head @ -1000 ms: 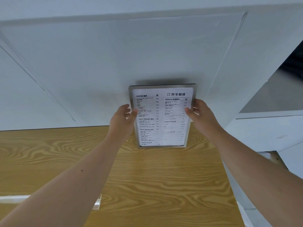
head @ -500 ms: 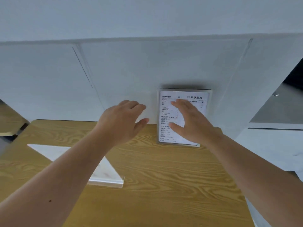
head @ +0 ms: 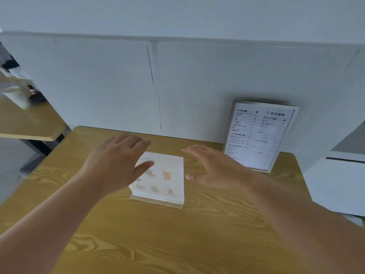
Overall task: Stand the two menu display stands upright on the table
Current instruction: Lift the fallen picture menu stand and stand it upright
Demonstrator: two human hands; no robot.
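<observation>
Spanning the view, the wooden table [head: 177, 244] meets a grey partition [head: 98, 80] where the text menu stand [head: 258, 135] already stands upright. The picture menu stand [head: 164, 178] lies flat mid-table — likely light, stiff, slick acrylic, best pinched by its side edges. Left hand [head: 116, 163] and right hand [head: 215, 169] hover spread wide above it, holding nothing.

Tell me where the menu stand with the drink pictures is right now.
In the head view the picture menu stand lies flat on the wooden table near its middle, between the left hand and right hand, left of the upright coffee menu stand.
</observation>
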